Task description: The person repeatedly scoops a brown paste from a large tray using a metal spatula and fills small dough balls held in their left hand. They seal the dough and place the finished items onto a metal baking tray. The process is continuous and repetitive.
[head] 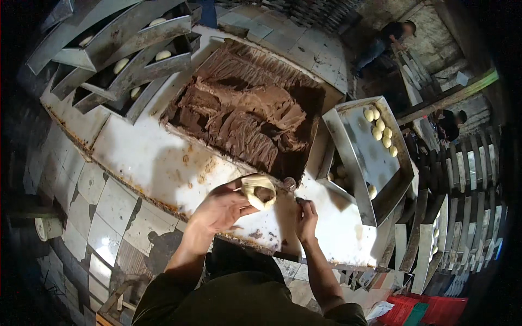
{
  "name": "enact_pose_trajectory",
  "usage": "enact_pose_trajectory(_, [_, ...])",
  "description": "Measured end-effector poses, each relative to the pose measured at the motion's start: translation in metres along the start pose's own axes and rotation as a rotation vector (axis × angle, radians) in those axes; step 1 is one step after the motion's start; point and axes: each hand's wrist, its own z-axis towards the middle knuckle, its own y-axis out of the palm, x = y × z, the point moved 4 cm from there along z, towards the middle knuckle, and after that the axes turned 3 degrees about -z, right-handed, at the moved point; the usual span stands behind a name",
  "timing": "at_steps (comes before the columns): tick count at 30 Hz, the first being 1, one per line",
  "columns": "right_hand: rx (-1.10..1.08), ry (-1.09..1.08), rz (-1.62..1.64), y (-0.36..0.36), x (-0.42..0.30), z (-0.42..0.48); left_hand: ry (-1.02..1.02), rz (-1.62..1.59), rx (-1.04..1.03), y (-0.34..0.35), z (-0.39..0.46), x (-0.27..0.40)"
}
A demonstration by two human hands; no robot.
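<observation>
My left hand (223, 208) holds a pale dough wrapper (258, 192) with brown filling in its hollow. My right hand (306, 218) is bent over the white work surface, with a dark, thin tool end at its fingertips; most of that tool is hidden. Just above that hand, a round brown-coated knob (289, 184) sits at the corner of a large shallow box of brown paste (253, 122). The paste is heaped in thick folds, with a scraped layer along the far side.
A metal tray (346, 163) with several pale dough balls (377, 133) rests tilted at the right, over another container of balls. Stacked metal trays (134, 53) stand at the upper left. More trays line the right. Two people (381, 42) are farther off at the upper right.
</observation>
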Motion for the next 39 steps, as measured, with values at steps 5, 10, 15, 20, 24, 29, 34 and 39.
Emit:
enact_pose_trajectory(5, [0.014, 0.008, 0.127, -0.029, -0.041, 0.025, -0.227, -0.164, 0.066, -0.024, 0.012, -0.081])
enact_pose_trajectory(10, [-0.465, -0.075, 0.421, -0.061, -0.051, 0.027, -0.15, -0.054, 0.145, -0.006, 0.023, -0.137])
enact_pose_trajectory(15, [-0.119, -0.422, 0.024, -0.113, -0.017, -0.06, 0.157, -0.061, 0.509, 0.043, 0.043, -0.199])
enact_pose_trajectory(20, [-0.061, 0.329, 0.663, -0.155, 0.126, -0.116, 0.701, 1.144, 0.135, 0.058, 0.091, -0.296])
enact_pose_trajectory(24, [0.189, 0.604, 0.535, -0.117, 0.206, -0.124, 0.401, 2.111, -0.123, 0.028, 0.113, -0.358])
enact_pose_trajectory(29, [0.016, 0.094, 0.284, -0.089, 0.117, -0.096, 0.429, 1.572, -0.023, 0.09, 0.097, -0.252])
enact_pose_trajectory(34, [-0.224, -0.068, -0.137, -0.13, 0.164, -0.139, 0.735, 1.527, -0.195, 0.149, 0.128, -0.153])
enact_pose_trajectory(39, [0.277, 0.422, 0.022, -0.111, 0.197, -0.059, 0.728, 1.716, -0.475, 0.201, 0.262, -0.154])
